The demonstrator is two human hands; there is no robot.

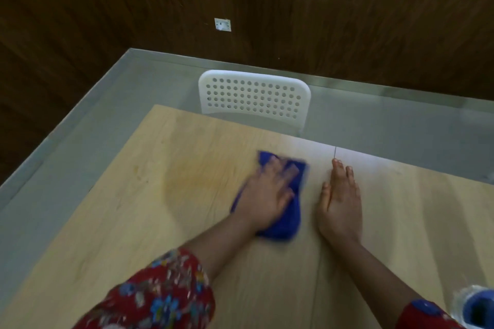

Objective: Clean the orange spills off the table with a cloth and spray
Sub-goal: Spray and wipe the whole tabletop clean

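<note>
- A person's left hand (267,195), fingers spread flat, presses a blue cloth (283,230) onto the wooden desk (401,222), just right of a pale orange spill (195,181).
- The right hand (340,205) lies released, palm down, beside the cloth.
- A white perforated chair (254,96) stands at the desk's far edge.

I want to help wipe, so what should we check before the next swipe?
1. Soft blue cloth under the left hand, pressed flat: ok.
2. Orange smear on the pale wooden table wiped away: not ok.
3. Right hand flat on the table, apart from the cloth: ok.
4. Bare table between cloth and smear: ok.
5. Spray within reach: cannot tell; a clear-and-blue container is cut off at the corner.
</note>
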